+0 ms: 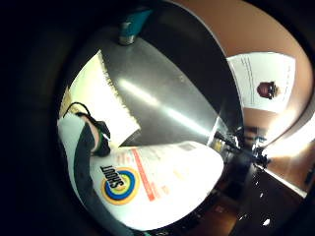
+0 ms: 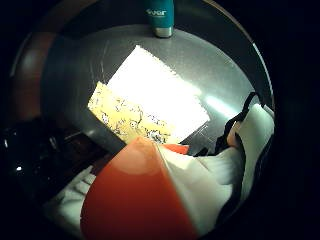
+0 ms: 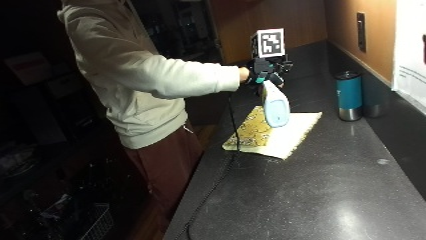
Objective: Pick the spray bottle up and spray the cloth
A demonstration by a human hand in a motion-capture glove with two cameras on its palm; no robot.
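Note:
In the outside view my gloved right hand (image 3: 265, 74) grips the neck of a white spray bottle (image 3: 275, 106) and holds it in the air above the cloth (image 3: 274, 129). The cloth is yellow patterned with a pale folded part, lying flat on the dark counter (image 3: 319, 185). The bottle's white body with its "Shout" label (image 1: 157, 182) fills the little finger side palm view. Its orange cap end (image 2: 135, 195) fills the thumb side palm view, with the cloth (image 2: 150, 105) below it on the counter.
A teal tumbler with a metal base (image 3: 349, 96) stands behind the cloth near the wall, also seen as a teal tumbler (image 2: 161, 20). A black cable (image 3: 219, 175) runs off the counter's front edge. A white paper sheet (image 3: 411, 50) hangs on the wall.

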